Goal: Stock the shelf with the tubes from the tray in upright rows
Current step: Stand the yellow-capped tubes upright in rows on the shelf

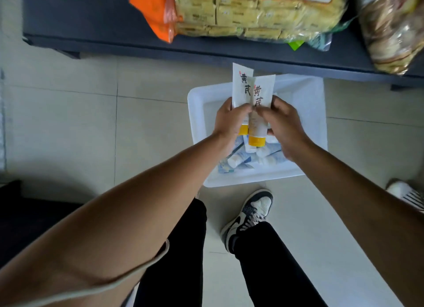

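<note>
My left hand (229, 120) and right hand (283, 127) each grip a yellow-capped tube (260, 113) above the tray (199, 113) (more tubes left inside), none shelved that I can see

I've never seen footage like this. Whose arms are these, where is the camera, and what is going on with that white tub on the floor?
There is no machine here. A person wears a wide-angle camera on the head, so this single picture looks down along their own arms to the floor. The left hand and the right hand meet over a white tray that stands on the tiled floor. Together they hold two pale tubes with yellow caps, caps pointing toward the person. More tubes lie loose in the tray. Beyond it runs a low dark shelf carrying bagged packets. Below, you see the person's dark trousers and a sneaker.
</note>
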